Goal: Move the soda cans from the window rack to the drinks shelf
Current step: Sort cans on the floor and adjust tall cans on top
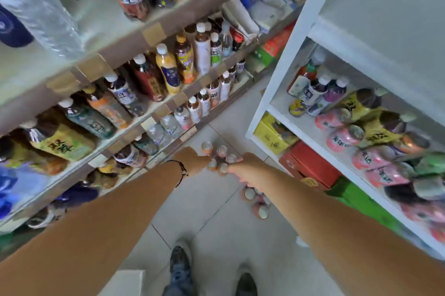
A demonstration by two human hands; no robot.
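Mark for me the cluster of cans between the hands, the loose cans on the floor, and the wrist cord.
cluster of cans (222,151), head view, top of a middle can.
loose cans on the floor (263,211), head view, top of the nearest can.
wrist cord (183,170), head view, dark band on the left wrist.

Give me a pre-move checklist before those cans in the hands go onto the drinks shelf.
1. Left hand on the cluster of cans: ok, touching its left side.
2. Right hand on the cluster: ok, on its right side.
3. Grip firmness: cannot tell, fingers hidden or blurred.
4. Floor clear: not ok, loose cans lie under the right forearm.
5. Free space on the drinks shelf: cannot tell.
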